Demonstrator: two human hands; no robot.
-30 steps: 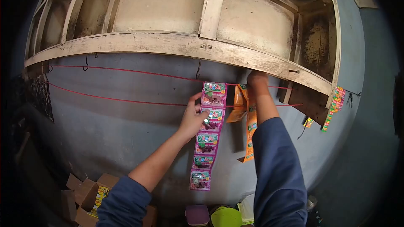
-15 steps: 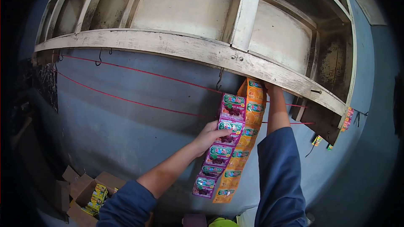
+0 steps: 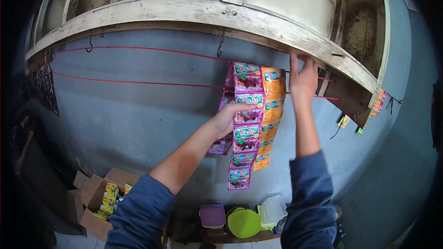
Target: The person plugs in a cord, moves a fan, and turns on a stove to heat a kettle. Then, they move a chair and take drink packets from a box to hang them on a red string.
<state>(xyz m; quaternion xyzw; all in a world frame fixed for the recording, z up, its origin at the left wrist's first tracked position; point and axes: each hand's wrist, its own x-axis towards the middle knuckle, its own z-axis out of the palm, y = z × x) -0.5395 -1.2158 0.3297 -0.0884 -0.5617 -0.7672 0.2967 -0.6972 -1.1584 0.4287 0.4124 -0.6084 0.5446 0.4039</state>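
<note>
Shelf (image 3: 184,11) sits above the grip; purple strip (image 3: 246,138) is pinched by left hand (image 3: 226,120), orange strip (image 3: 272,110) just right. Right hand (image 3: 303,82), farther right, is spread, seemingly empty. Downward tug at the pinch could drag purple off the cord (image 3: 152,49) above.

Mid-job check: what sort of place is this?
Probably a small shop or stall, though I can't be certain: strips of purple sachets and orange sachets hang by red cords, and an open carton holds yellow packets.

Blue wall (image 3: 129,124), pale floor (image 3: 93,241), seemingly tiled
</note>
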